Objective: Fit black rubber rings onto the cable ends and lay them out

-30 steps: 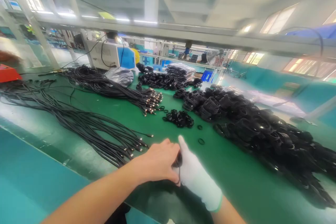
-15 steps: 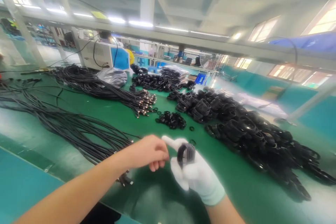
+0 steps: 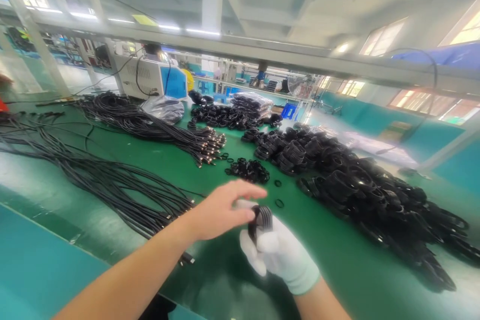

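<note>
My right hand (image 3: 279,250), in a white glove, is closed around a small coiled black cable (image 3: 264,219). My bare left hand (image 3: 225,210) is beside it, thumb and index finger stretched apart. Its thumb tip overlaps the near side of the coil; whether it touches I cannot tell. The left hand's other fingers are partly hidden. Just beyond the hands is a small pile of black rings (image 3: 249,171), with a loose black ring (image 3: 279,203) lying close to the glove.
Long black cables (image 3: 112,185) with metal ends spread over the green table (image 3: 240,285) at left; another cable bundle (image 3: 157,127) lies behind. A big heap of coiled cables (image 3: 352,185) covers the right side. A white and blue machine (image 3: 150,80) stands behind.
My left hand has moved right and up to the coil, its fingers opening from a curled shape. My right hand still holds the coil, tilted slightly differently.
</note>
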Demonstrator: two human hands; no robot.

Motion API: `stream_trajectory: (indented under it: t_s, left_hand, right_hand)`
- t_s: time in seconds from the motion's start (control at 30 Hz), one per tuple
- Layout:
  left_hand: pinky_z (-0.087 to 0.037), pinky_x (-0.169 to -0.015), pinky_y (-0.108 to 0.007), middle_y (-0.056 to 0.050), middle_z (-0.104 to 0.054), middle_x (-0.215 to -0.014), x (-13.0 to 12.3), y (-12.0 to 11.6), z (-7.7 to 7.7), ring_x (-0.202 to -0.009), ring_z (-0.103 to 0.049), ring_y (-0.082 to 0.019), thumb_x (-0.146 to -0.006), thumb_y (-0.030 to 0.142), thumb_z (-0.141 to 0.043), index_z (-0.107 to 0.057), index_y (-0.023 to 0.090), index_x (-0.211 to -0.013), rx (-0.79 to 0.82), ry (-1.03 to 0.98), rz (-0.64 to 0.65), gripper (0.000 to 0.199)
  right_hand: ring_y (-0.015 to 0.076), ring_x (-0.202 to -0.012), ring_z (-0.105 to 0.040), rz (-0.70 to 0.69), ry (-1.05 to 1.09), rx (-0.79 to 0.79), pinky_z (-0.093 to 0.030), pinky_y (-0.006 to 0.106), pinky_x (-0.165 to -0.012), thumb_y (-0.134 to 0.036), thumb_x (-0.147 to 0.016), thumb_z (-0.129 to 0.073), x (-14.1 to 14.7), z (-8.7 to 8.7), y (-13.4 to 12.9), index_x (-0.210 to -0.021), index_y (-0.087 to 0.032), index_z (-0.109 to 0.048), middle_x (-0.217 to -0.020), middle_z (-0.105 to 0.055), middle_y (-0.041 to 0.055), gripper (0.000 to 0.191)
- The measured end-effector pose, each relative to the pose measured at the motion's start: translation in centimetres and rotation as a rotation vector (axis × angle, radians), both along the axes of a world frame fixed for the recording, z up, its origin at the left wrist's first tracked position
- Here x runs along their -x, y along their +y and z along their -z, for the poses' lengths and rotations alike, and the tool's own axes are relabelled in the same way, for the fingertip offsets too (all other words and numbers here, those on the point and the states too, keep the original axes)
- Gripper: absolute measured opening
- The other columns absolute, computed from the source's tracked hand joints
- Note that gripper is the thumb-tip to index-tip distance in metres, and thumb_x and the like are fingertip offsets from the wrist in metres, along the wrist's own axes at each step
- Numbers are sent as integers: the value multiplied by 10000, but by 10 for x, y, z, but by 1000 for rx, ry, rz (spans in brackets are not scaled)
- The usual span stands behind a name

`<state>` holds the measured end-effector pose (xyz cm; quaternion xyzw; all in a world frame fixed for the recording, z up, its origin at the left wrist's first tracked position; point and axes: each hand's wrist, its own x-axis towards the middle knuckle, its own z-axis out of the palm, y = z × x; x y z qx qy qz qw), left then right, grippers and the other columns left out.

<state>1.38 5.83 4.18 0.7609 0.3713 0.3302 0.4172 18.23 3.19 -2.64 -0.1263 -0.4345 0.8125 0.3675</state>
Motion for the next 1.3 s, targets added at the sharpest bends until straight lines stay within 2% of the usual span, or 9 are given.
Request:
stream_trajectory:
  t_s: [0.07,0.17,0.3,0.4,0.57,0.73,0.93,1.17,1.3]
  left_hand:
    - [-438,-868,-295,-7,-635,-1021,0,1,-2,-965,-550,-176,-721,153,-570,-656,240,-1006,-44,81,56,310]
    - [-453,-822,-290,-10,-641,-934,5,8,1,-884,-572,-167,-740,204,-583,-659,221,-982,-31,95,-8,254]
    - [-431,-897,-312,-28,-577,-1179,17,21,13,-1039,-542,-186,-781,242,-569,-582,253,-1159,105,-2,167,378]
    - [-432,-904,-327,-40,-603,-1156,21,25,21,-1048,-551,-199,-789,226,-558,-590,221,-1144,208,-85,268,357]
    - [-404,-938,-329,-33,-618,-1093,15,19,22,-1028,-540,-196,-807,276,-550,-648,222,-1058,26,98,44,274]
    - [-455,-805,-251,-9,-581,-1065,7,-2,28,-869,-561,-130,-798,86,-441,-596,252,-1110,-201,155,-159,386]
    - [-448,-777,-253,-21,-587,-938,-2,-13,47,-839,-565,-142,-800,60,-414,-623,233,-1013,-410,307,-278,345]
    - [-465,-733,-217,-11,-633,-852,-11,-13,55,-785,-589,-119,-798,51,-426,-674,210,-917,-343,159,-415,318]
    - [-458,-758,-240,-6,-631,-862,-12,-6,51,-806,-582,-129,-783,57,-436,-674,218,-894,-325,198,-413,308]
  right_hand:
    - [119,-436,-558,-34,48,62,-388,185,-381,-370,-761,-610,1,3,0,-1117,-171,-477,-645,-620,30,429]
    - [156,-666,-627,100,86,241,-487,234,-498,-484,-821,-543,3,4,2,-997,-202,-528,-794,-632,40,333]
    - [103,-582,-570,86,24,490,-448,196,-458,-612,-809,-480,9,1,4,-942,-148,-576,-796,-618,48,492]
    - [111,-549,-555,62,-25,394,-443,212,-438,-631,-808,-453,13,-1,3,-929,-116,-594,-766,-614,73,548]
    - [196,-835,-608,193,-242,13,-527,358,-709,-329,-734,-693,6,-7,3,-1128,-158,-511,-995,-563,88,466]
    - [253,-950,-607,207,-296,47,-512,455,-807,-248,-693,-723,4,-11,3,-1183,-179,-443,-1060,-548,97,568]
    - [263,-1015,-584,175,-322,48,-549,376,-743,-247,-684,-724,10,-15,1,-1166,-187,-464,-1139,-533,99,551]
    - [243,-1016,-579,192,-204,58,-528,403,-790,-243,-705,-712,15,-7,-2,-1183,-194,-464,-1170,-517,93,541]
    - [185,-911,-601,190,-162,102,-525,376,-774,-268,-724,-710,18,-2,0,-1148,-195,-500,-1078,-549,71,478]
